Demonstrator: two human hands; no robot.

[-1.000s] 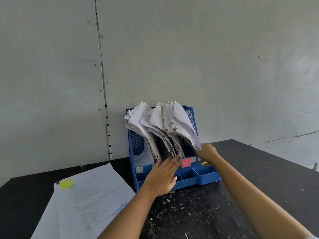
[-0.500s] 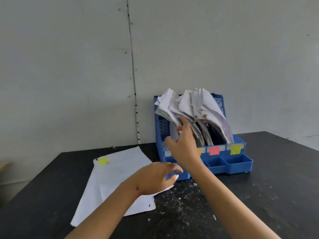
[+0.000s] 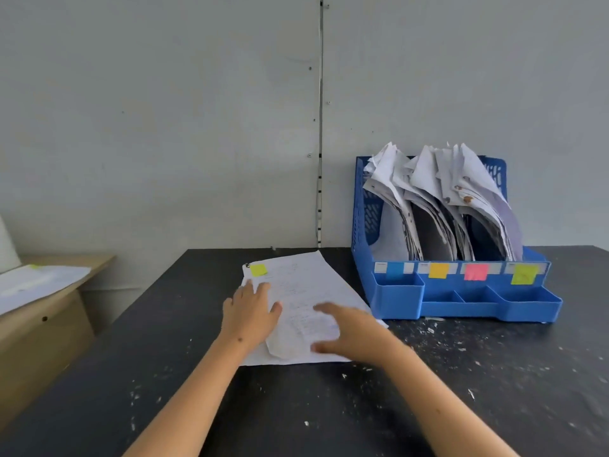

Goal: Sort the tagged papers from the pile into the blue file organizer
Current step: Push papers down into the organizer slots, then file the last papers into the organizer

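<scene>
A pile of white papers [image 3: 296, 285] lies on the black table, its top sheet carrying a yellow-green tag [image 3: 258, 269] at the far left corner. My left hand [image 3: 250, 311] rests flat on the pile's left edge, fingers spread. Over the pile's near right part hovers my right hand [image 3: 349, 331], open and blurred, holding nothing. To the right stands the blue file organizer [image 3: 405, 301], its slots full of curled white papers [image 3: 441, 192]. Its front strip bears blue [image 3: 394, 269], orange [image 3: 438, 270], pink [image 3: 476, 271] and yellow-green [image 3: 524, 274] tags.
The black table [image 3: 329, 410] is speckled with white flecks. A grey wall [image 3: 164, 127] rises right behind the organizer. A lower wooden side table [image 3: 49, 311] at the left holds more white sheets [image 3: 36, 282].
Both hands have left the organizer and come down to the pile on the left. The view has swung left, so the organizer now sits at the right.
</scene>
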